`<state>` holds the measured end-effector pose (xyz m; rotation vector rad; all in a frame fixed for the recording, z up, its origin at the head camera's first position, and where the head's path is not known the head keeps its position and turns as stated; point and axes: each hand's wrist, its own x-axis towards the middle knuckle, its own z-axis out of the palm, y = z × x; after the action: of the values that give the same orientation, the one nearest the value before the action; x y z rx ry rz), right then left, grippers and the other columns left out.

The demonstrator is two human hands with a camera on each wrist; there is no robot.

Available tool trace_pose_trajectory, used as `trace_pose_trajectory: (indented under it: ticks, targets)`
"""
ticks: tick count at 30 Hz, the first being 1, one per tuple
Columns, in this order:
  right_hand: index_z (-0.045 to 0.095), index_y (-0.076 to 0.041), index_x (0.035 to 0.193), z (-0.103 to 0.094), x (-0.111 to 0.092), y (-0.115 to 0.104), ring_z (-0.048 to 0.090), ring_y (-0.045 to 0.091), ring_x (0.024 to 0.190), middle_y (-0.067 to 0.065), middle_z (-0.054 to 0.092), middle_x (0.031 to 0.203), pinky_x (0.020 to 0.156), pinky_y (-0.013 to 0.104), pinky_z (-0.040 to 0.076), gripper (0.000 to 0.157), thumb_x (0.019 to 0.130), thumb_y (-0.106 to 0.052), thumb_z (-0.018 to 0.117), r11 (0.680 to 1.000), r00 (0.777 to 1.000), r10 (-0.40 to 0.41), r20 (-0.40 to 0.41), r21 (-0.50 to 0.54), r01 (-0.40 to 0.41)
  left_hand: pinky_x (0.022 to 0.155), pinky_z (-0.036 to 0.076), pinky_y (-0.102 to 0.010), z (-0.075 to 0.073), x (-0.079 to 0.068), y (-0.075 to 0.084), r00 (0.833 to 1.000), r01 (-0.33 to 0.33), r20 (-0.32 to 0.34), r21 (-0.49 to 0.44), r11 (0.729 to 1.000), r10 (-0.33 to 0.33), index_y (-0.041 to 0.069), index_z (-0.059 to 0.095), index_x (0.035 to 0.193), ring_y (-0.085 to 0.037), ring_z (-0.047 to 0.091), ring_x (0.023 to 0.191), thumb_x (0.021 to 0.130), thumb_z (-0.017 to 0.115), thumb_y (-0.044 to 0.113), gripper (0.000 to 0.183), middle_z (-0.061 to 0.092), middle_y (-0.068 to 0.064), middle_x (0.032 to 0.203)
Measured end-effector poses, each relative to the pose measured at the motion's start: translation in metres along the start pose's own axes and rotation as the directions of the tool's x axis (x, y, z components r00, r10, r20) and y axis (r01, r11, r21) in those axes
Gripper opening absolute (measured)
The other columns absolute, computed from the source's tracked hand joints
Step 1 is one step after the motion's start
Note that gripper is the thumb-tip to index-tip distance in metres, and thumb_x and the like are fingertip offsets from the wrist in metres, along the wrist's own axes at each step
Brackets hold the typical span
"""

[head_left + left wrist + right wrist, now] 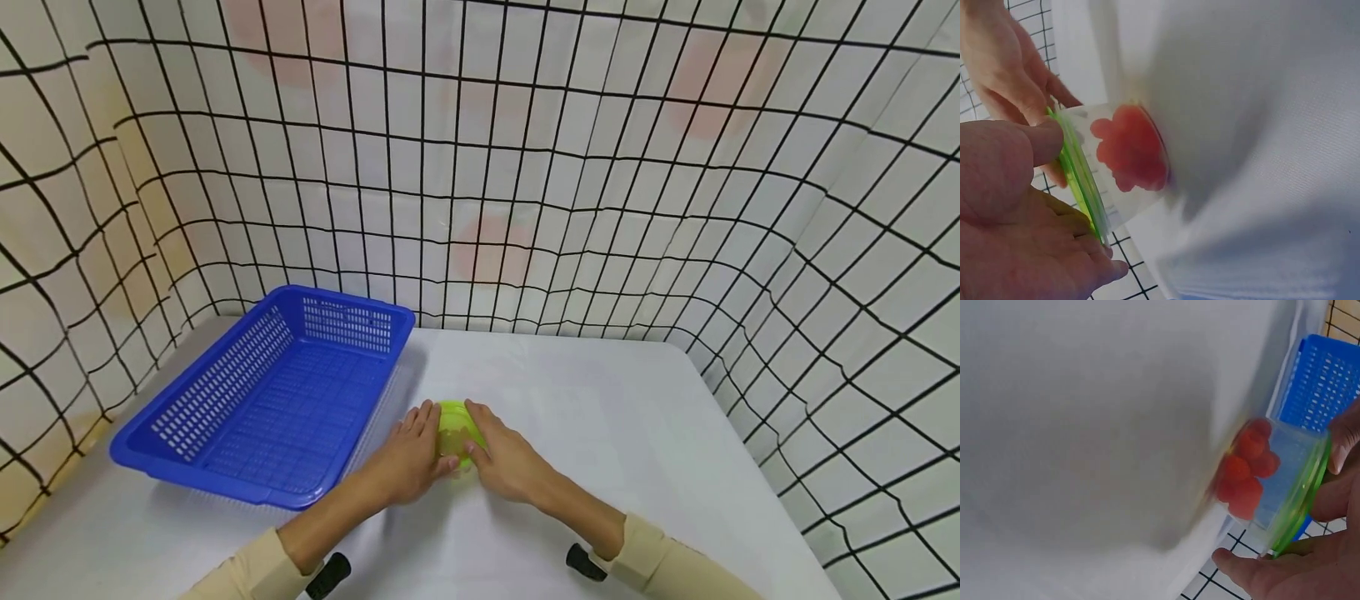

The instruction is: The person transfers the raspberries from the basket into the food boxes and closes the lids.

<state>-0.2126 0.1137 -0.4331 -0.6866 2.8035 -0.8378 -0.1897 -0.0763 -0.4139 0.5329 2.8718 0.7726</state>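
A small clear round container (pixel 1119 207) with a bright green lid (pixel 453 414) stands on the white table. Through its wall show several round red-orange pieces (pixel 1249 472), lying at the bottom. My left hand (pixel 408 454) grips the lid's edge from the left, its thumb on the near side and its fingers reaching along the far side. From the right, my right hand (pixel 517 467) holds the same edge between thumb and fingers. Parts of the lid are hidden behind both hands in the wrist views.
To the left of the hands sits a blue plastic basket (pixel 358 482) with slotted walls and nothing in it. White walls with a black grid net (pixel 480 150) enclose the table (pixel 600 400) at the back and both sides.
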Motion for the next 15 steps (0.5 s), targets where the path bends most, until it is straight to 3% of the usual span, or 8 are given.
trace_pose_trajectory:
  ticks: [9,15]
  targets:
    - [0.02,-0.007,0.162,0.016,-0.006,0.004,0.031,0.035,0.151,0.019,0.026,0.166,0.121,0.053,0.033,0.058,0.11,-0.026,0.035,0.998,0.998,0.002,-0.066,-0.066,-0.006,0.119,0.028,-0.065,0.0,0.002,0.001,1.0,-0.024,0.004,0.013,1.0,0.024,-0.017,0.028,0.15,-0.051,0.03,0.147,0.1,0.064,0.029,0.077,0.028,-0.037,0.158]
    - [0.02,-0.006,0.162,0.021,-0.005,0.005,0.032,0.034,0.151,0.02,0.025,0.166,0.121,0.05,0.034,0.056,0.11,-0.023,0.035,0.997,0.994,-0.038,-0.101,-0.064,0.031,0.117,0.03,-0.066,0.0,0.001,0.0,0.999,-0.031,-0.015,-0.004,1.0,0.03,-0.019,0.029,0.149,-0.053,0.031,0.146,0.099,0.065,0.026,0.076,0.029,-0.039,0.156]
